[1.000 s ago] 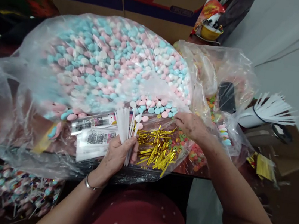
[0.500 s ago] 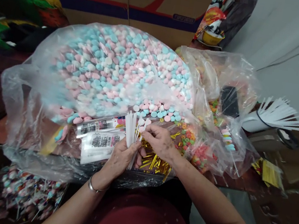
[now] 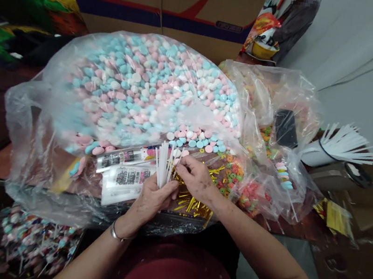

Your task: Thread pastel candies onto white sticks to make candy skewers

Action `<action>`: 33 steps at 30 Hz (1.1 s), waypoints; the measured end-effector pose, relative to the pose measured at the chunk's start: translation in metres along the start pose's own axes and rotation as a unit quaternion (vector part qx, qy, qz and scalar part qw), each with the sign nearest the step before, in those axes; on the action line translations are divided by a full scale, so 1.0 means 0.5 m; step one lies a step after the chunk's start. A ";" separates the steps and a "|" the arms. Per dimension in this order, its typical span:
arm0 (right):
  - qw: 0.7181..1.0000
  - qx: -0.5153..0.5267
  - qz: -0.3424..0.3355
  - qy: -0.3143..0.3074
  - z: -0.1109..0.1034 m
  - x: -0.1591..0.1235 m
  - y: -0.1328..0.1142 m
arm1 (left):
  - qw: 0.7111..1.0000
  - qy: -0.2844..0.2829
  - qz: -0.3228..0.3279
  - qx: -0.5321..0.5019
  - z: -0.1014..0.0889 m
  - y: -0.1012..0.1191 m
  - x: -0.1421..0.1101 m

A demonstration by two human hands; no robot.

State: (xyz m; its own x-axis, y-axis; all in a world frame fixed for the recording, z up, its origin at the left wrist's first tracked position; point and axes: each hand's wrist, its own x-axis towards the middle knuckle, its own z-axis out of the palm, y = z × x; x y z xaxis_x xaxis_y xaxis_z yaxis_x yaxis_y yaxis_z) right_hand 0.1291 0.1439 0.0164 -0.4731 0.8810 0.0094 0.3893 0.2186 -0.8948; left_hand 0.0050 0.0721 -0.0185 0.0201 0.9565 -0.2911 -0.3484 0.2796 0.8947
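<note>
My left hand is closed around a bunch of thin white sticks that fan out upward. Just right of the bunch, my right hand has thumb and fingertips pinched at one of its outer white sticks. Gold twist ties lie loose beneath my right hand. To the left of my left hand are flat clear packets with black print. Beyond both hands, pink, blue and white candies spill from a large clear plastic bag.
Ring-shaped gummies and another plastic bag lie at right, with a black phone-like object on it. A bundle of white sticks stands far right. A carton blocks the back. Wrapped candy sticks fill a box lower left.
The fingers of my left hand have closed in more around the sticks. My right hand stays pinched at the bunch's right side. The whole view has shifted slightly.
</note>
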 end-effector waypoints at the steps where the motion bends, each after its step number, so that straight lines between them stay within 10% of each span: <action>1: 1.000 -0.016 -0.003 -0.017 -0.010 0.005 0.000 | 1.000 0.012 -0.004 -0.009 0.003 0.003 0.000; 4: 0.989 -0.150 0.004 -0.010 -0.055 0.030 0.006 | 0.998 0.051 0.010 -0.034 0.009 0.006 0.001; 9: 0.859 -0.502 0.100 0.024 -0.118 0.077 0.035 | 0.996 0.051 0.051 -0.057 0.006 -0.001 0.004; 13: 0.818 -0.566 0.106 -0.019 -0.117 0.080 0.043 | 0.994 0.056 0.057 -0.080 0.004 0.001 0.003; 23: 0.937 -0.323 -0.134 0.005 -0.065 0.103 0.047 | 0.994 0.034 0.059 -0.081 0.001 0.000 0.004; 33: 0.965 -0.250 0.033 -0.068 -0.067 0.125 0.039 | 0.995 0.032 0.056 -0.079 -0.004 -0.008 0.006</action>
State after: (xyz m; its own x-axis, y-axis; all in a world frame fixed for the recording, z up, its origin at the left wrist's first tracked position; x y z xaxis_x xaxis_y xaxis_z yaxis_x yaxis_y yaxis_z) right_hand 0.1336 0.2171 0.0143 -0.5200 0.8441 -0.1304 0.7395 0.3686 -0.5633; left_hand 0.0046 0.0736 -0.0234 -0.0843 0.9724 -0.2176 -0.4881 0.1501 0.8598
